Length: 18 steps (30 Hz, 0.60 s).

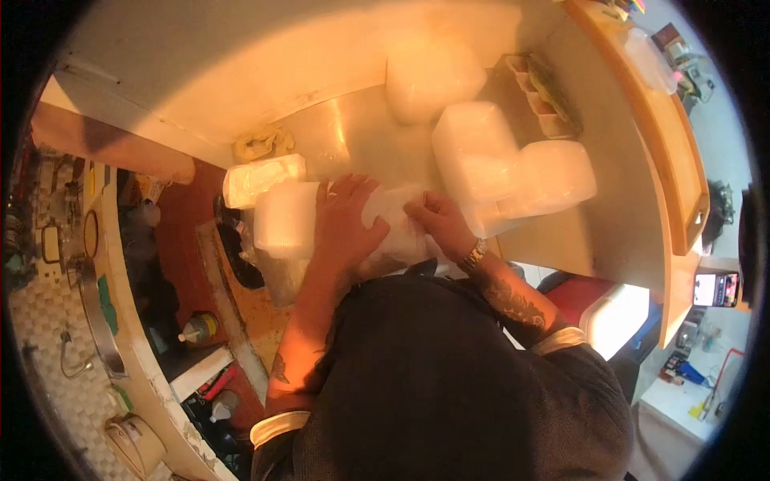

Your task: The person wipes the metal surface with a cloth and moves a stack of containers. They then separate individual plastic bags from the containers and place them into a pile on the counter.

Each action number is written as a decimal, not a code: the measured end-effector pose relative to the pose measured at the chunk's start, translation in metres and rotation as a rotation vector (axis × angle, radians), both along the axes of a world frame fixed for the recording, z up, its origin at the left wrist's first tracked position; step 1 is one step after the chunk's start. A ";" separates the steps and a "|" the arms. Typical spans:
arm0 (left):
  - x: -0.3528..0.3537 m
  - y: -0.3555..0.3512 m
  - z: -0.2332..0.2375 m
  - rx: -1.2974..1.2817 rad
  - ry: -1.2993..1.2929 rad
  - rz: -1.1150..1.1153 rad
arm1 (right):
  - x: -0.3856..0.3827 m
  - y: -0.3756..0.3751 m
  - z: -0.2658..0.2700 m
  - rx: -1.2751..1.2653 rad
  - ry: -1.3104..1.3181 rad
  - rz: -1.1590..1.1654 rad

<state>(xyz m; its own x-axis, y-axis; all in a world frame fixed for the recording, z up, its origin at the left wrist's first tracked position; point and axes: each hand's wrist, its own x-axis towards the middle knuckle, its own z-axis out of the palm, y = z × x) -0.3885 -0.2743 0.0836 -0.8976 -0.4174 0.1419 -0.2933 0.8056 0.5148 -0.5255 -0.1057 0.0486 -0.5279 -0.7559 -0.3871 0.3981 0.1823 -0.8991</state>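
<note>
My left hand [346,218] lies palm down with its fingers and thumb apart, against the right side of a white ribbed stack of containers [285,220]. Just right of it is a pale translucent plastic sheet or bag [397,220]. My right hand [439,224], with a metal watch on the wrist, has its fingers curled in a pinch on the plastic's right edge. Behind the ribbed stack sits a smaller wrapped white pack [265,180]. Larger white wrapped stacks stand at the back [433,80], at centre right [477,148] and at the right [557,176].
A carton with compartments [545,96] stands at the back right by the wooden side panel [654,136]. Crumpled yellowish material [261,143] lies at the back left. Low on the left are a shelf with bottles [199,327] and a sink [100,321].
</note>
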 end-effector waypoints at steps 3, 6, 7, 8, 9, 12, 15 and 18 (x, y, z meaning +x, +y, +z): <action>-0.001 -0.001 -0.003 -0.003 0.002 -0.001 | -0.010 0.015 0.016 -0.008 0.126 -0.061; -0.001 -0.001 -0.002 0.009 -0.002 -0.003 | -0.046 0.049 0.077 0.210 0.557 0.063; -0.001 0.000 -0.001 0.003 -0.008 -0.002 | -0.054 0.061 0.095 0.042 0.555 0.031; -0.001 0.000 -0.001 -0.003 -0.013 -0.002 | -0.059 0.071 0.113 -0.125 0.552 -0.002; -0.003 0.000 0.000 -0.008 -0.018 -0.005 | -0.064 0.079 0.133 -0.135 0.738 0.011; -0.004 0.000 0.002 -0.003 -0.013 -0.003 | -0.071 0.092 0.162 -0.108 1.287 0.050; -0.005 -0.001 0.002 -0.016 0.028 -0.015 | -0.082 0.091 0.143 0.015 1.666 0.081; -0.003 0.001 0.004 0.001 0.040 -0.014 | -0.100 0.094 0.066 0.132 1.673 0.104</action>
<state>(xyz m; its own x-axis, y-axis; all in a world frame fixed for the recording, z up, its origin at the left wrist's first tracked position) -0.3918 -0.2728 0.0874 -0.8971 -0.4045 0.1775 -0.2607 0.8093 0.5264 -0.6252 -0.0120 0.1147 -0.3497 -0.8221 0.4493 -0.9304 0.2483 -0.2697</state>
